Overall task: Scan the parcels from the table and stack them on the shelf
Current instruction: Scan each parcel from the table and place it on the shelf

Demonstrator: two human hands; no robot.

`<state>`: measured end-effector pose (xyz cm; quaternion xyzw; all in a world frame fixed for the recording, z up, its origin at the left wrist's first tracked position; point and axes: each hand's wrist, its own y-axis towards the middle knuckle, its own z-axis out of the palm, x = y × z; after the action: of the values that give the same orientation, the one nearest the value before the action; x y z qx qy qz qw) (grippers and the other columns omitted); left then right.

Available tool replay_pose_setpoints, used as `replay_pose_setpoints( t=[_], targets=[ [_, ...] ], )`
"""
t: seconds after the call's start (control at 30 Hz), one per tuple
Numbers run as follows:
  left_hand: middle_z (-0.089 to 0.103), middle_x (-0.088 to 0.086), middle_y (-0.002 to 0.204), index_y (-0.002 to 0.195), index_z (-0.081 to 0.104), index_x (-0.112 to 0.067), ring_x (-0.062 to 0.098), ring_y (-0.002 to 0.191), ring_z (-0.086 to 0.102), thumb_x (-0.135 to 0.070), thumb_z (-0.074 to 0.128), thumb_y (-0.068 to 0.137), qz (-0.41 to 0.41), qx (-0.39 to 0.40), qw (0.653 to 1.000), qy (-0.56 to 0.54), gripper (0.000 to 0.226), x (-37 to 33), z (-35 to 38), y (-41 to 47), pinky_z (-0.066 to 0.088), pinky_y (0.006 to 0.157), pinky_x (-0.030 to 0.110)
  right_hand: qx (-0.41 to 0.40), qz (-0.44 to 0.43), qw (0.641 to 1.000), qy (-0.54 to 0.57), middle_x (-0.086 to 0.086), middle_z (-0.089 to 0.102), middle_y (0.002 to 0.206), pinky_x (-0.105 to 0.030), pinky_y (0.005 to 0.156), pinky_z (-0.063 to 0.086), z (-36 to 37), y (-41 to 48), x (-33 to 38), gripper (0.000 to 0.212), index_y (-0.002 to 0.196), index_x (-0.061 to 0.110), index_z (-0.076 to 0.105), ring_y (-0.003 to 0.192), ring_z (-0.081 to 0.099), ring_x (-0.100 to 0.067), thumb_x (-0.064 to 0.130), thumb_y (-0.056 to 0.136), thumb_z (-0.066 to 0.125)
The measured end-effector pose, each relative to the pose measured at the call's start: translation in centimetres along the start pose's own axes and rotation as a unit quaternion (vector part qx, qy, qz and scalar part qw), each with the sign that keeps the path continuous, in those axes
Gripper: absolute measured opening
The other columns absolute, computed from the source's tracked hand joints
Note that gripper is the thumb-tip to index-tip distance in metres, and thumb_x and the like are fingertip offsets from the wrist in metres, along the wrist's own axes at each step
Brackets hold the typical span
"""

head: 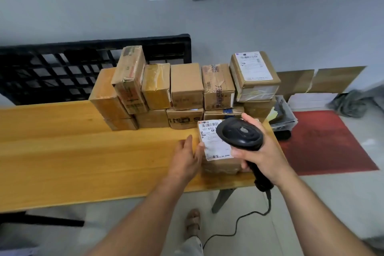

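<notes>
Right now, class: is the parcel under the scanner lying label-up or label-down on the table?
Label-up. The parcel lies flat on the table, its white printed label facing the scanner gripped by the right hand.

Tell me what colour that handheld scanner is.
The scanner is black, seen best in the head view.

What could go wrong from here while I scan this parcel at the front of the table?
1. The scanner in the right hand hangs over the parcel, hiding part of its label, so the scan may miss the barcode.
2. The scanner's cable trails across the floor near your foot and might snag.
3. The tilted box in the stack behind may slip if bumped.
</notes>
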<state>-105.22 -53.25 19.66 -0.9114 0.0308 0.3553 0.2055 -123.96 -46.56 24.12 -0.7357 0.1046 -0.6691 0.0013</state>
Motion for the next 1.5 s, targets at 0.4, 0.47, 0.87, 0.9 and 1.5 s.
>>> replay_pose_setpoints(
  t=[0.4,0.47,0.87,0.9,1.5],
  targets=[
    [0.034,0.001,0.154,0.150,0.012,-0.047,0.025,0.141,0.032,-0.086,0.028,0.079,-0.032,0.124,0.972,-0.195,0.083,0.7,2.1,1.1,0.029,0.115,0.050,0.015,0.058,0.997,0.047,0.001,0.069,0.064,-0.028,0.043,0.046,-0.7,3.0,-2.6,0.094,0.136,0.044,0.038,0.046,0.054,-0.023,0.001,0.067,0.084],
    [0.028,-0.003,0.156,0.151,0.004,-0.050,0.024,0.143,0.028,-0.081,0.030,0.081,-0.025,0.142,0.961,-0.235,0.080,0.1,1.8,1.0,0.025,0.117,0.051,0.013,0.060,0.997,0.056,-0.002,0.067,0.060,-0.029,0.043,0.046,-1.0,3.0,-2.4,0.094,0.139,0.041,0.036,0.045,0.054,-0.022,-0.001,0.068,0.083],
    [0.047,0.010,0.140,0.150,0.001,-0.048,0.023,0.109,0.060,-0.003,0.075,0.077,-0.028,0.152,0.943,-0.295,0.114,0.8,-2.7,0.5,0.053,0.064,0.021,0.045,0.044,0.997,0.049,-0.012,0.074,0.093,-0.031,0.044,0.049,-0.2,2.3,-1.0,0.099,0.141,0.044,0.041,0.046,0.056,-0.024,0.002,0.063,0.085],
    [0.048,0.011,0.139,0.151,0.001,-0.048,0.023,0.109,0.059,0.000,0.075,0.076,-0.024,0.138,0.944,-0.298,0.115,0.9,-3.1,0.1,0.053,0.064,0.021,0.047,0.036,0.997,0.045,-0.011,0.074,0.090,-0.032,0.044,0.048,0.0,1.9,-0.5,0.098,0.141,0.044,0.041,0.046,0.056,-0.024,0.002,0.064,0.085],
    [0.049,-0.003,0.131,0.152,0.013,-0.036,0.021,0.125,0.048,-0.004,0.085,0.066,0.130,-0.116,0.946,-0.272,0.116,3.1,-14.0,-7.8,0.050,0.094,0.033,0.123,-0.162,0.973,0.112,-0.012,0.074,0.086,-0.039,0.050,0.052,5.4,-8.4,10.4,0.099,0.143,0.038,0.037,0.049,0.060,-0.029,0.024,0.055,0.082]
  ],
)
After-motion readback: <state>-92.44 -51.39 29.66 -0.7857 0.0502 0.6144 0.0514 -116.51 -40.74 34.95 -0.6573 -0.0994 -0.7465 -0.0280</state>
